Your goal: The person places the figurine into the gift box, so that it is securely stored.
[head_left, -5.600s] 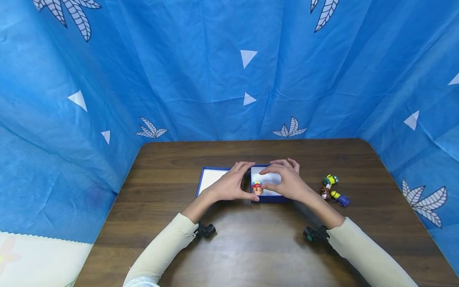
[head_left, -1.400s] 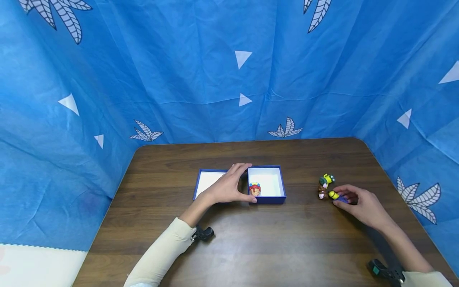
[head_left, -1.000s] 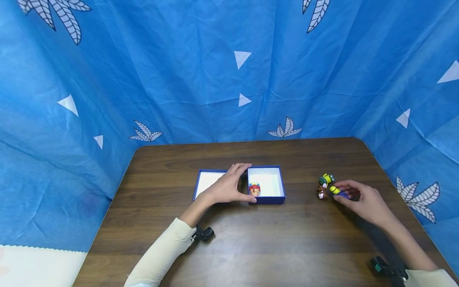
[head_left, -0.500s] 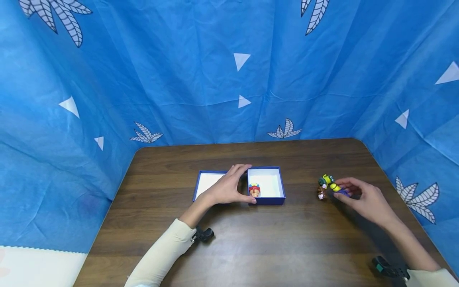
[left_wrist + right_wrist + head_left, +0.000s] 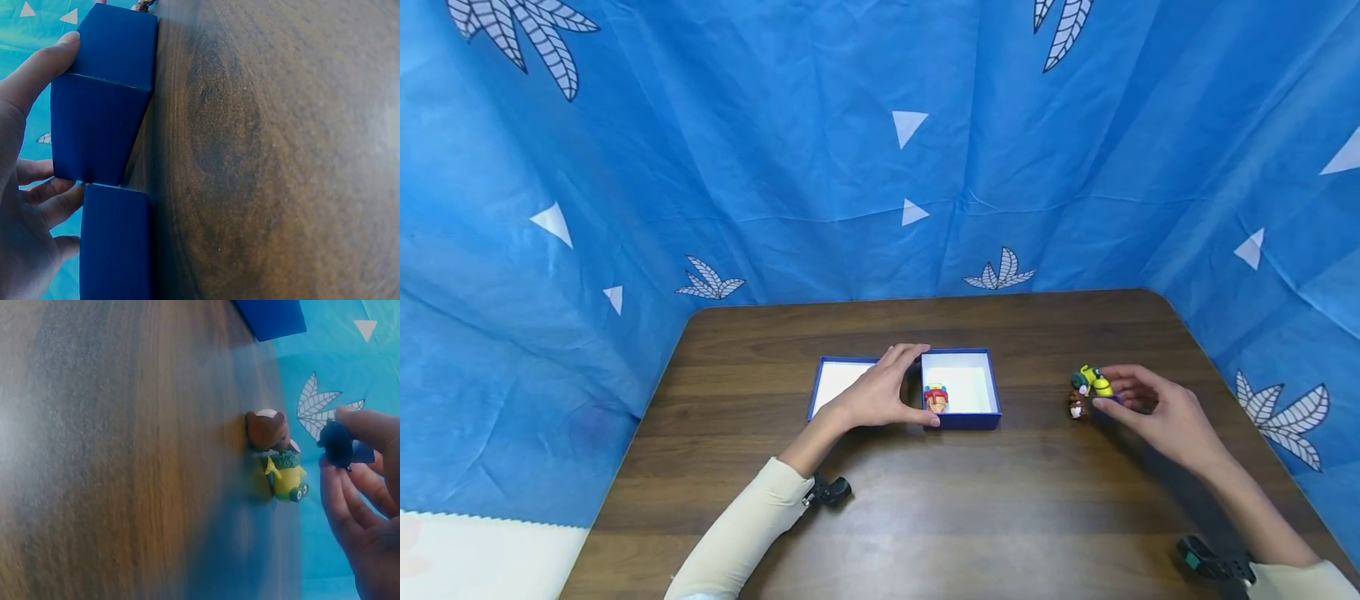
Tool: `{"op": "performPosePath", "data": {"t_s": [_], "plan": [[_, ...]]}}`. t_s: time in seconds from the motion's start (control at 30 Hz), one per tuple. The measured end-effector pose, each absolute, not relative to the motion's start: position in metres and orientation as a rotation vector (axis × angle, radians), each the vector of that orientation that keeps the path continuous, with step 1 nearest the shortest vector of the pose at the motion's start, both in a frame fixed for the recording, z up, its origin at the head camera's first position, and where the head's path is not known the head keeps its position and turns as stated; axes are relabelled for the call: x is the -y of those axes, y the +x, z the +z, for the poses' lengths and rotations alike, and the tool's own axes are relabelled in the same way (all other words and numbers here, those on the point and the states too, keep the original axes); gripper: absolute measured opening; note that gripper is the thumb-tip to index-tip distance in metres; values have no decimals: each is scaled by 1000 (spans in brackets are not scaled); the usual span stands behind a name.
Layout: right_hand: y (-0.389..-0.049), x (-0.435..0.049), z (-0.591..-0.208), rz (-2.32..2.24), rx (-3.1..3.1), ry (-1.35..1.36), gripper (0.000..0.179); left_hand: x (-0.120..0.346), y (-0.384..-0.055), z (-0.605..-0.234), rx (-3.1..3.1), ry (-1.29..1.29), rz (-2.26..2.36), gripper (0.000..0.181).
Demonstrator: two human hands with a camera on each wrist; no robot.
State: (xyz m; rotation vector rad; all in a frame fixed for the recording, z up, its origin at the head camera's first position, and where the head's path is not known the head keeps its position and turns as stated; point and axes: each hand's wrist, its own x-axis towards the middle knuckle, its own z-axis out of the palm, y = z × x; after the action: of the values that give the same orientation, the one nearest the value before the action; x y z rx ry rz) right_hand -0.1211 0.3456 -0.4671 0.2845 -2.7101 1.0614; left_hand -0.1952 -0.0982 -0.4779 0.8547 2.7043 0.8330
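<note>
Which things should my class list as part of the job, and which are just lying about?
Seemingly in the job:
blue box, gripped by the left hand
red-capped figure inside it
yellow-headed figure, pinched by the right hand

Apparently lying about, held by neither hand:
brown figure
yellow-and-green figure
blue-rimmed tray beside the box

Glare on tabletop [image 5: 887,550]; shadow beside right hand [image 5: 1176,425]; wrist views soft.

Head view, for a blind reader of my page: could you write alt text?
A person's right hand pinches a yellow-and-purple figurine over a wooden table, near a green-and-yellow figurine and a brown one. The left hand grips an open blue box holding a red-trimmed figurine.
</note>
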Motion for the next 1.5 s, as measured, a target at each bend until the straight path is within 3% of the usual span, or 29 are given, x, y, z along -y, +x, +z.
{"op": "performPosePath", "data": {"t_s": [0.3, 0.77, 1.1, 1.5], "plan": [[-122, -341, -472, 1120, 2634, 381, 56, 98, -195, -476, -2692, 839, 841, 124], [-119, -337, -471, 1151, 2642, 358, 36, 99, -196, -479, -2698, 852, 850, 124], [-122, -335, -476, 1212, 2571, 426, 70, 99, -196, -480, -2697, 854, 846, 124], [-123, -333, -475, 1189, 2562, 399, 68, 100, -197, -480, -2689, 849, 858, 124]]}}
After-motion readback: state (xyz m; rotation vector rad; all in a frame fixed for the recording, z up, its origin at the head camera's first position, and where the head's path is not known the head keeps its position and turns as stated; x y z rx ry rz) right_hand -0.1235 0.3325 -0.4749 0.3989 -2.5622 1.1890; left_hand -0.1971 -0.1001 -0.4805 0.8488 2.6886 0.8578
